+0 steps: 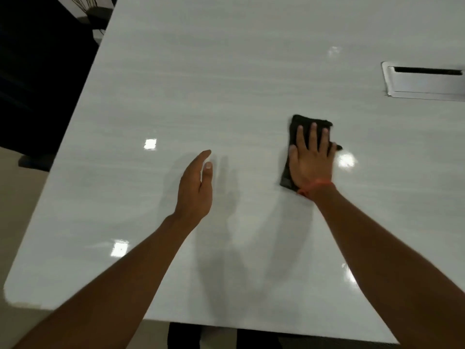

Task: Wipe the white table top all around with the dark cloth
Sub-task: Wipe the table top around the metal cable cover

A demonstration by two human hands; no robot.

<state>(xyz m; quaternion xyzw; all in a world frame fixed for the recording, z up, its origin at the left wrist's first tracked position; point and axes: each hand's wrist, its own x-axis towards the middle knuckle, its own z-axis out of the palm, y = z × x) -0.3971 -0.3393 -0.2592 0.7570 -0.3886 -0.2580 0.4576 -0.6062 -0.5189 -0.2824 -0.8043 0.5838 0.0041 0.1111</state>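
The glossy white table top [191,79] fills most of the view. A folded dark cloth [294,127] lies on it right of centre. My right hand [310,159] presses flat on the cloth with fingers spread, covering its middle; a red band circles the wrist. My left hand [196,187] hovers edge-on just above the table, left of the cloth, holding nothing, fingers straight and together.
A metal cable hatch [425,84] with a dark slot is set into the table at the far right. The table's left edge runs diagonally beside a dark chair [37,71]. The near edge and rounded corner [10,290] lie at the bottom left, over beige floor.
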